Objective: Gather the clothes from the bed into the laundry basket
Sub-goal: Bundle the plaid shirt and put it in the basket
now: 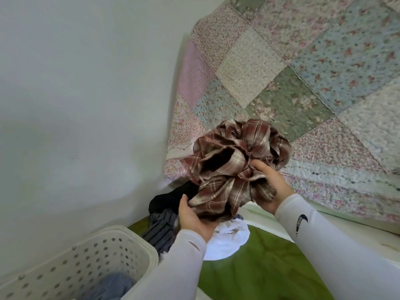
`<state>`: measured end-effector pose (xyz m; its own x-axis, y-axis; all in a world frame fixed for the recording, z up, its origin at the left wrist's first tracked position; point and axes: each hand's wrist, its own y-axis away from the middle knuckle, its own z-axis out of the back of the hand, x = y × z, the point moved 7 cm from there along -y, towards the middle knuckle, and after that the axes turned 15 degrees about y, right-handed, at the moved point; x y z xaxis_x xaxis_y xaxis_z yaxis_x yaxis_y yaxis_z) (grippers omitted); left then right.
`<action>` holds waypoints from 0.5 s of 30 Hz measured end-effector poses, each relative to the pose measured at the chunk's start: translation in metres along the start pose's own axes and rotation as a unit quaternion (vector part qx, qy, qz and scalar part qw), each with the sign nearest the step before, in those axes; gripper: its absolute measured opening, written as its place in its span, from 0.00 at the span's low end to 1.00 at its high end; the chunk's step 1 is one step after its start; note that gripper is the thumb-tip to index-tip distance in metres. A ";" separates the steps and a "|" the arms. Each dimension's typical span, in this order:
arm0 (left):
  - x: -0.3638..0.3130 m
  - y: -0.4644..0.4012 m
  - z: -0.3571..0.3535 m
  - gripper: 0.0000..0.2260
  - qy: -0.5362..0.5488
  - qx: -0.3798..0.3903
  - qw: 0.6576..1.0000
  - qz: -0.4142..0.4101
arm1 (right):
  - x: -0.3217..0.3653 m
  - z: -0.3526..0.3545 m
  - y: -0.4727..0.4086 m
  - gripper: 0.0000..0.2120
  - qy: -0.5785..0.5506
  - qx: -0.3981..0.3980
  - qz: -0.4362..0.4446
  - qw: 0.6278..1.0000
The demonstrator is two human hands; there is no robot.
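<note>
Both of the person's hands hold 1 bunched-up maroon and cream plaid flannel shirt [236,165] in the air, in front of the hanging edge of the pastel floral patchwork quilt [303,68] that covers the bed. The left hand [194,215] cups the bundle from below, thumb up against the cloth and fingers curled under it. The right hand [270,182] grasps the bundle's right side, fingers pressed into the folds. Both arms wear white long sleeves, the right one with a black logo [301,224]. Just below the shirt lie more clothes: a black garment [171,198], a grey striped garment [160,228] and a white cloth [227,239], the last resting on a green blanket [259,267]. At the lower left stands the white perforated plastic laundry basket [86,256], near the pale wall [75,94], with a blue-grey garment [110,286] lying inside it. The shirt is above and to the right of the basket, not in it.
</note>
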<state>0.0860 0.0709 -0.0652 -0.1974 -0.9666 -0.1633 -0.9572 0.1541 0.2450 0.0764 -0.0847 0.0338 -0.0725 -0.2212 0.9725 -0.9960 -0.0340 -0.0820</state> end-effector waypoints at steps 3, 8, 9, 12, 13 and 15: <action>-0.031 -0.006 -0.011 0.19 -0.019 0.027 0.998 -0.060 | -0.012 0.019 0.000 0.10 0.078 0.009 -0.020 0.997; -0.058 0.001 -0.045 0.22 -0.214 0.071 0.971 -0.079 | -0.022 0.045 0.003 0.22 0.260 -0.002 -0.024 0.965; -0.052 0.008 -0.054 0.24 -0.281 0.097 0.953 -0.061 | -0.023 0.042 0.004 0.23 0.289 0.008 -0.019 0.957; -0.038 0.023 -0.068 0.30 -0.511 0.157 0.843 -0.062 | -0.025 0.022 0.005 0.25 0.355 0.038 -0.005 0.934; -0.034 0.026 -0.067 0.35 -0.571 0.159 0.802 -0.075 | -0.025 0.015 0.006 0.26 0.372 0.040 0.002 0.928; -0.034 0.026 -0.064 0.50 -0.662 0.139 0.725 -0.133 | -0.025 0.003 0.005 0.28 0.390 0.034 0.019 0.920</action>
<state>0.0811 0.0949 0.0078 0.1473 0.0445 -0.9881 -0.9680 0.2116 -0.1348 0.0733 -0.0819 0.0081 -0.1476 0.5430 0.8267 -0.9885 -0.1075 -0.1059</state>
